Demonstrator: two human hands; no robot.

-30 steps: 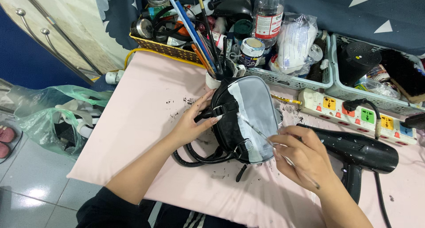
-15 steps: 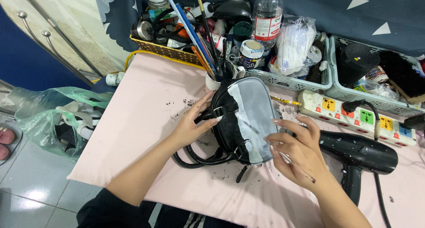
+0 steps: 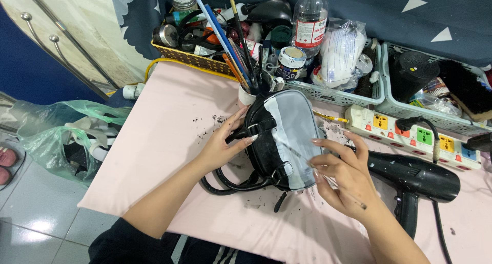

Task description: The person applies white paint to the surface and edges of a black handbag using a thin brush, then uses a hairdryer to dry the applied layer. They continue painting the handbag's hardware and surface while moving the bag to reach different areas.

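Head view is showing a small black handbag (image 3: 266,141) lying on the pink table (image 3: 169,141), its broad front panel already looking pale grey while the sides are staying black. The left hand (image 3: 223,143) is bracing it, fingers spread; the right hand (image 3: 343,177) is pinching a thin brush (image 3: 328,179) against the panel, beside a black hair dryer (image 3: 415,177).

A black hair dryer (image 3: 410,173) lies beside a power strip (image 3: 410,132).

I see even, bright indoor light from above; the pink table (image 3: 169,141) reads clearly with only soft shadows under my forearms. Focus is sharp mid-frame, with mild wide-angle bending at the edges and no blur.
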